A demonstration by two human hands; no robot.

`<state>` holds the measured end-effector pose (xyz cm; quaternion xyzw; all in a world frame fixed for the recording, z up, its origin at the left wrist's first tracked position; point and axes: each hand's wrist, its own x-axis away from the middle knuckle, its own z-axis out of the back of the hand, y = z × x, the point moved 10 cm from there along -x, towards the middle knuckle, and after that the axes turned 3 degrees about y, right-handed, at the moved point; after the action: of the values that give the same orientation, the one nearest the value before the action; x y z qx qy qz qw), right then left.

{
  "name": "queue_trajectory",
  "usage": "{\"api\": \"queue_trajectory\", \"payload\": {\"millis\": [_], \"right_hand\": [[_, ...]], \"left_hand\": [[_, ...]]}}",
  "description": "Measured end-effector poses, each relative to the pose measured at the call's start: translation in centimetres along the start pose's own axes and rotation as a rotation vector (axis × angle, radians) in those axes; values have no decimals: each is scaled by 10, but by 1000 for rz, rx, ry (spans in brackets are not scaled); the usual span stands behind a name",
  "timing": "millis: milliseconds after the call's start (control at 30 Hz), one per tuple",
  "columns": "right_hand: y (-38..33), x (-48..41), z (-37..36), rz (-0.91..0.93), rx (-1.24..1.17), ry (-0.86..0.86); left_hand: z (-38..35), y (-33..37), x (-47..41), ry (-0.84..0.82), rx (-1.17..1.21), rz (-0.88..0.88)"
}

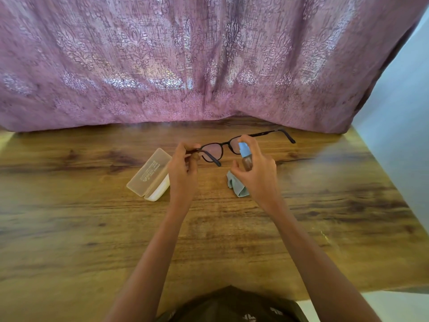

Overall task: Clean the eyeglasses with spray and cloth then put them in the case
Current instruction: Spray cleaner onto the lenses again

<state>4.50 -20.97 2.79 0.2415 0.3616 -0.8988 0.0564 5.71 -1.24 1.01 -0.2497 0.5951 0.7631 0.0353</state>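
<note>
The case (pixel 148 175) lies open on the table (pixel 92 228). The left hand (pixel 183 168) pinches the raised eyeglasses (pixel 212 150) at one hinge, a thin hold that could twist. The right hand (pixel 257 173) wraps the spray bottle (pixel 245 154), its nozzle seemingly aimed lensward, so mist may miss.

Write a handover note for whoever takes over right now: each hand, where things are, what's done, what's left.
Left hand pinches the black-framed eyeglasses by one hinge, above the wooden table.
Right hand grips the small blue-capped spray bottle near a lens.
Crumpled light-blue cloth lies below it; translucent plastic case lies open beside the left hand.
Done: both picked up. Left: spray, wipe, case the glasses.
</note>
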Motion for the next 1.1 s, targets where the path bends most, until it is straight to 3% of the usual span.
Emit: {"api": "queue_trajectory", "payload": {"millis": [233, 433, 667, 1100], "right_hand": [[28, 11, 6, -43, -123, 47], [96, 20, 15, -302, -221, 145], [139, 26, -4, -513, -210, 63], [145, 43, -1, -524, -192, 102]], "left_hand": [[1, -6, 1, 8, 7, 42], [0, -9, 2, 14, -8, 66], [0, -11, 1, 18, -4, 75], [-1, -11, -1, 21, 11, 77]]}}
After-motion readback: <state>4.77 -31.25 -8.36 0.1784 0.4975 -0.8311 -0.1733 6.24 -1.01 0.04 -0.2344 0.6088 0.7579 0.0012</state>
